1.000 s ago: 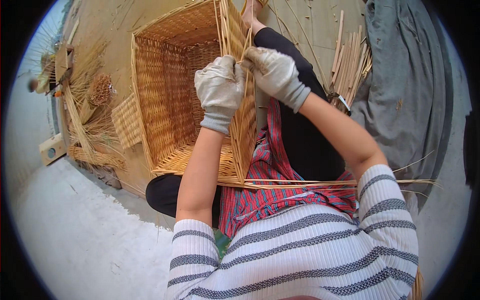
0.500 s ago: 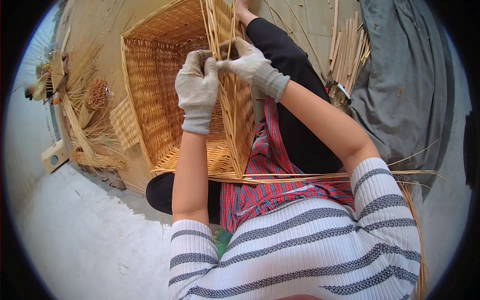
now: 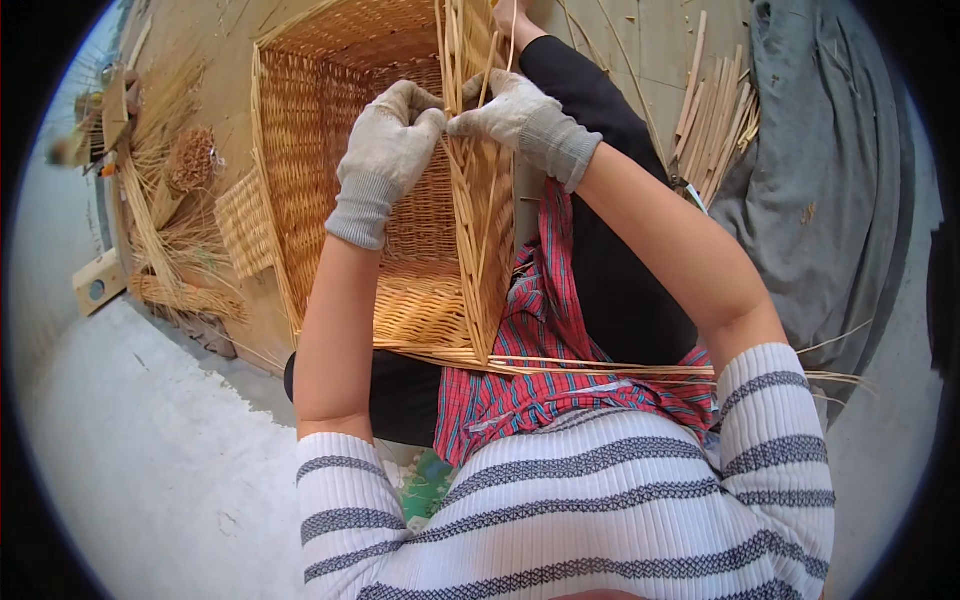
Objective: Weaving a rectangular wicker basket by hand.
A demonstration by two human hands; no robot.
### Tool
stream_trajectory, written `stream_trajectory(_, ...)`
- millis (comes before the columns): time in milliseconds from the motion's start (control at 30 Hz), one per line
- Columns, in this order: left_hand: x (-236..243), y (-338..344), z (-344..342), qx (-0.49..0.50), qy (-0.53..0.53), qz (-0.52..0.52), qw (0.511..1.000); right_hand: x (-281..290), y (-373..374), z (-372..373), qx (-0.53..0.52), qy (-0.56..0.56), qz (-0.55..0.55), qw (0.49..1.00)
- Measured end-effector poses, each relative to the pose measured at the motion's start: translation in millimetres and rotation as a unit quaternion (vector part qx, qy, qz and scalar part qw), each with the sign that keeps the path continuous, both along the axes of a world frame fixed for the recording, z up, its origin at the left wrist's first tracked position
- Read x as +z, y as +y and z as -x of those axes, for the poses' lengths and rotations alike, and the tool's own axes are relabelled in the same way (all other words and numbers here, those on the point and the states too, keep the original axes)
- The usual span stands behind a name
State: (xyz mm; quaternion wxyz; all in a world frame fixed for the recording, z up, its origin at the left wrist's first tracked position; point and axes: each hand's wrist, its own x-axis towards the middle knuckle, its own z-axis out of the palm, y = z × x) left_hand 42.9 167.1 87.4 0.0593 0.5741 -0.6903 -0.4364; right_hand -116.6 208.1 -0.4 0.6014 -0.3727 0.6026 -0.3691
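Observation:
A large rectangular wicker basket (image 3: 290,160) leans against my lap with its open side facing up. Along its right rim run several pale wicker strands (image 3: 468,240), some sticking up past the edge. My left hand (image 3: 385,150), in a grey-white work glove, pinches at this rim from the inside, thumb and fingertips close together. Opposite it, my gloved right hand (image 3: 525,118) is closed around a wicker strand on the outer side, its thumb reaching toward the left one. Both sets of fingertips nearly meet, partly hiding what lies between them.
Loose strands (image 3: 600,370) stretch from the basket's near corner across my lap. Split wooden strips (image 3: 712,125) and a grey cloth (image 3: 820,180) lie at right. Bundled straw (image 3: 160,220), a small woven panel (image 3: 243,233) and a wooden block with a hole (image 3: 98,284) are at left.
The view has shifted a little, so the basket sits slightly farther right. My left wrist is angled more outward, and both hands have moved slightly up along the rim.

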Motion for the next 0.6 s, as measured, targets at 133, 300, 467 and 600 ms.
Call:
stream_trajectory(133, -12.9, -10.1, -10.8, -0.009, 0.02, -0.05, 0.999, 2.4, -6.2, -6.1, 0.029, 0.055, -0.036, 0.997)
stream_trajectory(300, -15.1, -18.9, -15.9, 0.02, 0.129, -0.159, 0.979, 1.2, -7.7, -4.7, 0.043, 0.087, -0.02, 0.995)
stream_trajectory(467, -8.3, -26.5, -7.9, -0.037, 0.093, -0.163, 0.981, 27.7, -5.8, -5.1, 0.068, 0.126, -0.057, 0.988)
stream_trajectory(600, -7.0, -32.4, -0.5, -0.056, 0.082, -0.197, 0.975, 20.0, -2.0, -1.9, 0.031, 0.089, -0.03, 0.995)
